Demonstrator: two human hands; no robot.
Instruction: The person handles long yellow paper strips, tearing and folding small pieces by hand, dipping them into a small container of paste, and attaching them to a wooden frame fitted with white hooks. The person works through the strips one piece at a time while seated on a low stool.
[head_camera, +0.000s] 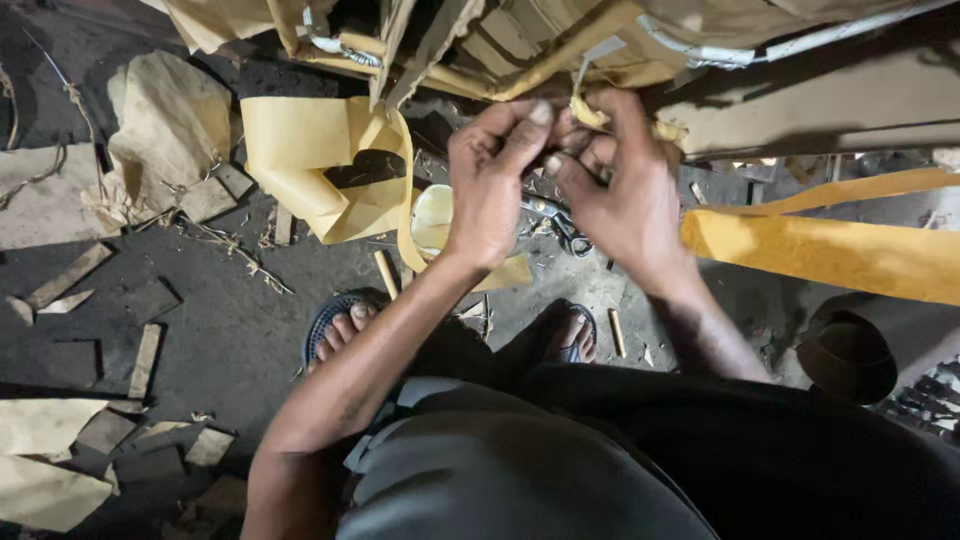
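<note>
My left hand (492, 180) and my right hand (620, 185) meet just under a bundle of tan paper-wrapped strips (520, 45) at the top of the head view. Both pinch a small twisted piece of yellow paper (588, 113) that hangs from the bundle; the left thumb and forefinger are closed on it, and the right fingers curl around it. A broad yellow paper strip (830, 250) runs off to the right beside my right wrist. Scissors (560, 222) lie on the floor below my hands, partly hidden.
Curled yellow paper (320, 165) and a crumpled tan sheet (170, 125) lie on the dark floor to the left. Small wooden offcuts (145, 360) are scattered about. My sandalled feet (340, 325) stand below the hands. A dark round object (845, 355) sits at right.
</note>
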